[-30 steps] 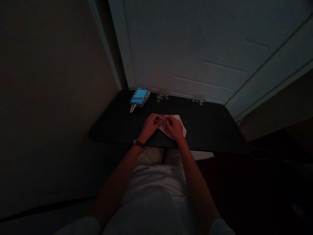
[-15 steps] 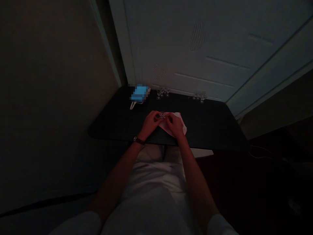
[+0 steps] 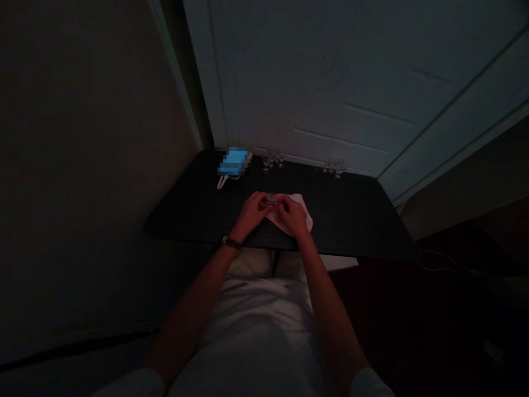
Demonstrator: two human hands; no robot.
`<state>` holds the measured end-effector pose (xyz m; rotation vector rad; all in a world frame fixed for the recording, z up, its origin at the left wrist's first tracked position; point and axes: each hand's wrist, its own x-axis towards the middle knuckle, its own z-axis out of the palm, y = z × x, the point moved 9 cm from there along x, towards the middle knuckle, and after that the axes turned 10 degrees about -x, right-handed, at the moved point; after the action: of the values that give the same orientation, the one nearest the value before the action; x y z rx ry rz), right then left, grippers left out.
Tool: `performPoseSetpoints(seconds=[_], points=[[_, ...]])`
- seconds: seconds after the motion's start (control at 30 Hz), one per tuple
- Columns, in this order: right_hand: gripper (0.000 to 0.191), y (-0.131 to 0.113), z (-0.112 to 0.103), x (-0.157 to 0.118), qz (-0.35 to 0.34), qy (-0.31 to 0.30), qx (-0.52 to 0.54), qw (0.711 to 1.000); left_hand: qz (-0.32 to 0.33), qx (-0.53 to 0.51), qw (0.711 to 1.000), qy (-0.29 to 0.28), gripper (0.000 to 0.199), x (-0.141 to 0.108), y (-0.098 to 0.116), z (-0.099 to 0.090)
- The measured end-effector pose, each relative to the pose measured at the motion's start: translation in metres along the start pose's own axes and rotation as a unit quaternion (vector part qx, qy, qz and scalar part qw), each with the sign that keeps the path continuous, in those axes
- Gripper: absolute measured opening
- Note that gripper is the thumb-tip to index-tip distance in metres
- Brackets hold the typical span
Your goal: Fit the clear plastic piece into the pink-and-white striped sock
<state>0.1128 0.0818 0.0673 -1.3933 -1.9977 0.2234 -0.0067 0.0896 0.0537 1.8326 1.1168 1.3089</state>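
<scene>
A small clear glass (image 3: 271,199) is between my two hands, above a pinkish-white cloth (image 3: 306,213) on the dark table. My left hand (image 3: 252,213) grips the glass from the left side, thumb and fingers around it. On its right, my right hand (image 3: 292,214) is closed in a pinch close against the glass, over the cloth. Dim light hides what, if anything, lies between the right fingertips. Part of the cloth is covered by my right hand.
Small clear glasses (image 3: 273,160) stand in a group at the table's back edge, with another group (image 3: 335,167) farther right. A device with a blurred blue screen (image 3: 233,161) lies back left on the black table (image 3: 351,220). A pale panelled surface rises behind.
The glass looks slightly turned between my hands, and its rim faces me less. The whole view has shifted a little, with the table appearing lower.
</scene>
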Motion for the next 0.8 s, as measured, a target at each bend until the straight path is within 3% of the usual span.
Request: performPoseSetpoints(seconds=[0.57,0.7,0.8], points=[[0.019,-0.004,-0.001,-0.002,-0.013,0.011,0.012,1.0,0.008,0.01,1.0,0.026,0.023,0.0,0.0,-0.005],[0.019,-0.005,-0.006,-0.002,-0.018,0.035,0.03,0.999,0.021,-0.006,0.999,0.031,0.021,0.0,0.002,-0.005],[0.019,0.003,-0.015,-0.003,0.017,0.082,0.043,0.996,0.031,-0.024,0.999,0.037,0.019,0.0,0.003,-0.006]])
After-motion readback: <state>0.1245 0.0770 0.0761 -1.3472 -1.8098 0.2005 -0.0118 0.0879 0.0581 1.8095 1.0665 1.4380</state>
